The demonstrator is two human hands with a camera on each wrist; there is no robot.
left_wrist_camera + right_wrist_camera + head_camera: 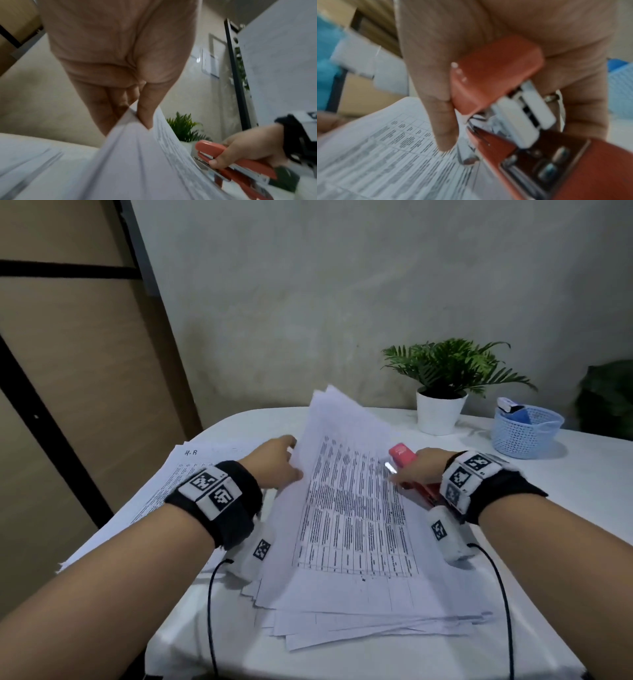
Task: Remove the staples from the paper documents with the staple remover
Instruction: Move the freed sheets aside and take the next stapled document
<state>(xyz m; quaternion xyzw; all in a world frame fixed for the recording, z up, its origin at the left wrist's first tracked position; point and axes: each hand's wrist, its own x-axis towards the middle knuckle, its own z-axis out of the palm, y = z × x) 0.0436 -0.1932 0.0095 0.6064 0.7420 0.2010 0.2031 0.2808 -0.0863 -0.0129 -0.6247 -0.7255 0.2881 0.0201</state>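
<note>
stapled papers [346, 508] lie fanned on the white tabletop [565, 508], their far left edge pinched and lifted by the left hand [274, 463]. right hand [419, 470] has its grip wrapped round a red stapler [236, 161] at the sheets' right edge. beyond stand a potted plant [442, 392] and a blue basket [525, 431].

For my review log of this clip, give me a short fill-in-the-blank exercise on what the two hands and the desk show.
1. The left hand pinches a sheaf of ____ and lifts its edge.
2. The right hand grips a stapler whose body is ____ in colour.
3. The potted plant stands in a ____ pot.
4. The basket at the far right of the table is light ____.

Missing words: paper; red; white; blue
</note>
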